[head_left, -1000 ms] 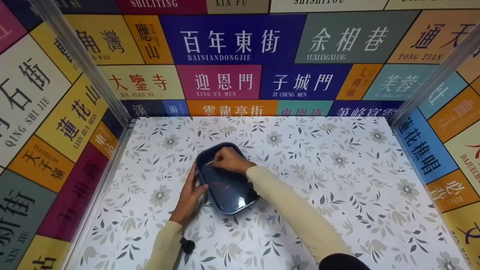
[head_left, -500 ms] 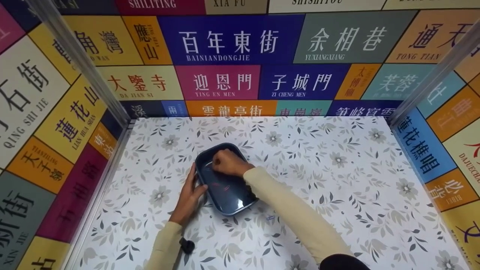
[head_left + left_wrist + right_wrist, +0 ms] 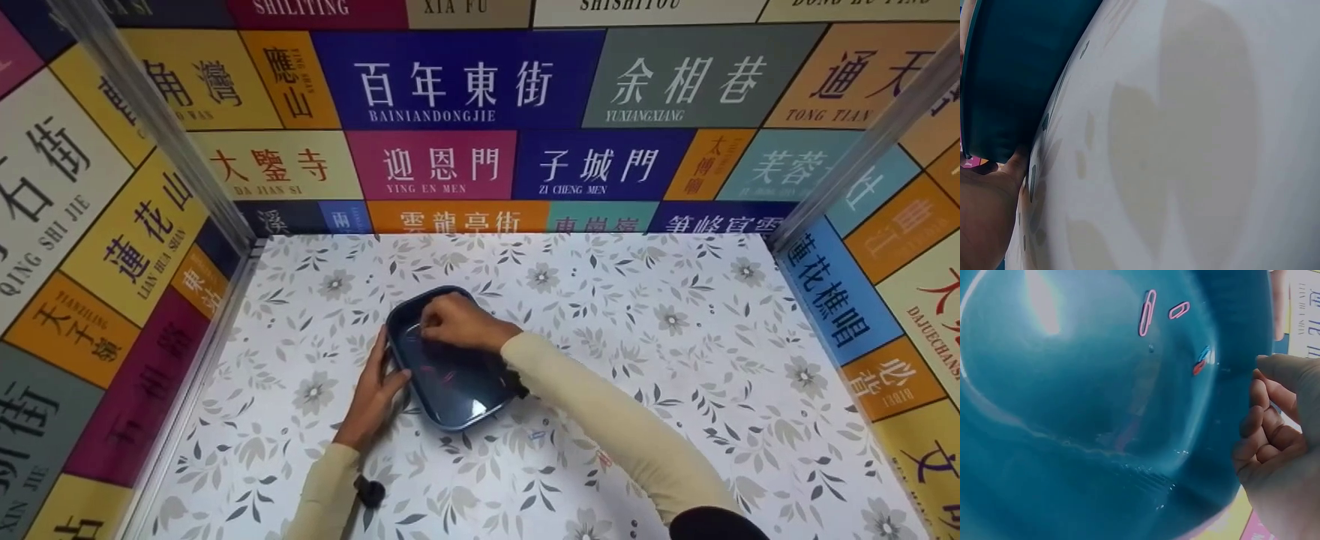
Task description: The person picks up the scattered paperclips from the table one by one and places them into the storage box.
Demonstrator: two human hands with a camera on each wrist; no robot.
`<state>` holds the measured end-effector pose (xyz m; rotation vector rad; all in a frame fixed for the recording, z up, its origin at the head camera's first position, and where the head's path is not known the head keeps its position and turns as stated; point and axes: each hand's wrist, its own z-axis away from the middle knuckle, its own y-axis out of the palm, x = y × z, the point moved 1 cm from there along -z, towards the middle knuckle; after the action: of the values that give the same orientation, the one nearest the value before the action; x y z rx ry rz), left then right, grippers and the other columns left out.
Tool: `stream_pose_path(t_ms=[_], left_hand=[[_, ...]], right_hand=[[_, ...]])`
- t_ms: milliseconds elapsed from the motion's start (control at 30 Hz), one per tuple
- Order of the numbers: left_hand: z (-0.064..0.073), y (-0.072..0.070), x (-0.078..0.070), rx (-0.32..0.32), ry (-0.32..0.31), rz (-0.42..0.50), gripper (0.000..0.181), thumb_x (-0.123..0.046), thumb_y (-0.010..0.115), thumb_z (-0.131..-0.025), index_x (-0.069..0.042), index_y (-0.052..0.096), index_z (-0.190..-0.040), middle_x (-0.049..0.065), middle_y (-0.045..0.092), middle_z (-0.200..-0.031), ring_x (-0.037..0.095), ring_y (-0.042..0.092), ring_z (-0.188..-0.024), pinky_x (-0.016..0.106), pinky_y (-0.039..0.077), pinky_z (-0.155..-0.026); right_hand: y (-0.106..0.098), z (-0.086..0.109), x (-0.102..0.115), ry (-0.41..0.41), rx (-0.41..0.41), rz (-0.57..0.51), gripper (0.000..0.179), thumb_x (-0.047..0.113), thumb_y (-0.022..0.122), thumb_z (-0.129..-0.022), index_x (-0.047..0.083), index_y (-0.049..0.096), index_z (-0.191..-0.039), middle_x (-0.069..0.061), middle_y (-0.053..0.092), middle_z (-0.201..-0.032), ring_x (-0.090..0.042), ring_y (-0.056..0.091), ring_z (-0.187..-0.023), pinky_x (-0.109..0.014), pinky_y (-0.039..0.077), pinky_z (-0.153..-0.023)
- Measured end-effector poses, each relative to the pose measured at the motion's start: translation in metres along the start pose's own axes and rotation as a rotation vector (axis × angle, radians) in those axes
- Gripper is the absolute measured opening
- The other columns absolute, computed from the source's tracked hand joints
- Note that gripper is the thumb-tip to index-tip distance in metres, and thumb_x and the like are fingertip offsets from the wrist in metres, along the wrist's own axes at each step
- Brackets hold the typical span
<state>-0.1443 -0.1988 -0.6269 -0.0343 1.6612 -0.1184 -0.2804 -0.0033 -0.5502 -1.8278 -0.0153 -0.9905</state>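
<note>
A dark blue-green plastic basin [image 3: 465,409] stands on the table, its rim slightly lit. Against the basin's left outer wall, my left hand [image 3: 373,397] rests with straight fingers and thumb spread. My right hand [image 3: 461,322] is over the basin's far end, fingers curled and thumb tip close to the forefinger; no object shows between them. In the right wrist view, a long pink paper clip [image 3: 1147,313] and a smaller pink paper clip [image 3: 1179,310] lie on the basin floor. A blue paper clip [image 3: 1204,354] and a red paper clip [image 3: 1199,368] lie together near its wall.
On the floral tablecloth [image 3: 675,390], a blue paper clip [image 3: 537,435] lies right of the basin's near end. A reddish paper clip [image 3: 604,459] is beside the right sleeve. Walls with colourful sign panels [image 3: 450,79] enclose the table's back and sides.
My right hand stays over the basin's far end with only small finger shifts. The right forearm has swung slightly, uncovering the reddish paper clip on the table. My left hand keeps its place.
</note>
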Motion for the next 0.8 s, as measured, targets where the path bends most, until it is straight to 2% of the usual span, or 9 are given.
stream_pose_path(t_ms=[133,367,600,800], left_hand=[[0.0,-0.001,0.0,0.002,-0.006,-0.006,0.088,-0.004,0.063,-0.11,-0.009,0.008,-0.178,0.015,0.006,-0.185,0.043,0.014,-0.168,0.055,0.02,-0.134],[-0.001,0.0,0.001,-0.01,-0.032,-0.015,0.088,-0.006,0.063,-0.11,-0.01,0.009,-0.179,0.015,0.009,-0.184,0.044,0.016,-0.167,0.058,0.021,-0.134],[-0.001,0.0,0.001,-0.019,-0.027,-0.019,0.087,-0.004,0.063,-0.109,-0.012,0.011,-0.179,0.016,0.01,-0.184,0.045,0.017,-0.167,0.057,0.02,-0.134],[-0.001,0.001,0.001,-0.014,-0.025,-0.01,0.087,-0.004,0.062,-0.109,-0.013,0.01,-0.179,0.015,0.009,-0.185,0.044,0.016,-0.167,0.059,0.022,-0.133]], right_hand=[[-0.005,0.008,0.002,0.007,-0.013,-0.067,0.01,0.004,0.083,-0.096,-0.003,0.084,-0.103,-0.012,0.08,-0.096,-0.022,0.074,-0.087,-0.029,0.059,-0.081],[-0.013,0.031,-0.001,0.033,-0.083,-0.269,0.016,0.01,0.084,-0.098,0.001,0.085,-0.111,-0.009,0.079,-0.102,-0.013,0.069,-0.089,-0.027,0.056,-0.082],[-0.021,0.057,-0.002,0.0,-0.182,-0.347,0.016,0.012,0.086,-0.097,0.004,0.086,-0.112,-0.008,0.078,-0.099,-0.01,0.061,-0.084,-0.027,0.051,-0.076],[-0.026,0.082,-0.005,-0.009,-0.222,-0.375,0.017,0.009,0.085,-0.097,-0.001,0.084,-0.111,-0.011,0.079,-0.101,-0.011,0.061,-0.084,-0.026,0.05,-0.076]])
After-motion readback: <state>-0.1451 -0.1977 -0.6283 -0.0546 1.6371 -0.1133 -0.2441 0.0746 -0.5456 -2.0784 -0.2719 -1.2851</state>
